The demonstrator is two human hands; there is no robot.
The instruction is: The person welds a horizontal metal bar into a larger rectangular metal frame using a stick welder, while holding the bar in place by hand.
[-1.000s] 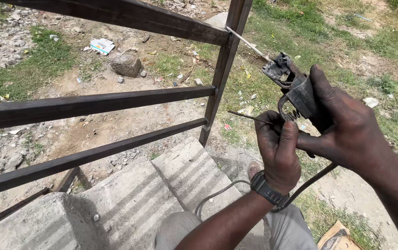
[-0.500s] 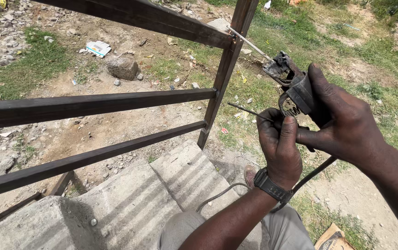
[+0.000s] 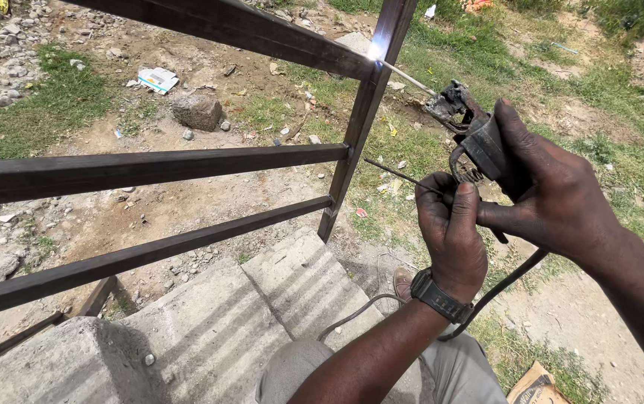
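My right hand (image 3: pixel 554 187) grips a black welding electrode holder (image 3: pixel 475 131) at the upper right. A thin welding rod (image 3: pixel 408 76) sticks out of it, and its tip touches the joint of a dark metal post (image 3: pixel 363 112) and the top rail (image 3: pixel 217 26), where a bright white spark shows. My left hand (image 3: pixel 453 236), with a black wristwatch, is closed on a spare thin rod (image 3: pixel 397 176) and steadies the right hand. A black cable (image 3: pixel 505 280) hangs from the holder.
Two lower metal rails (image 3: pixel 150 168) run left from the post. Concrete steps (image 3: pixel 209 329) lie below. A rock (image 3: pixel 197 111), a crumpled paper and gravel lie on bare earth beyond; grass spreads at right. My knee in grey trousers (image 3: pixel 299 370) is at the bottom.
The rod tip has come up onto the post-and-rail joint, and a bright spark now shows there. Both hands have shifted slightly right and up in view.
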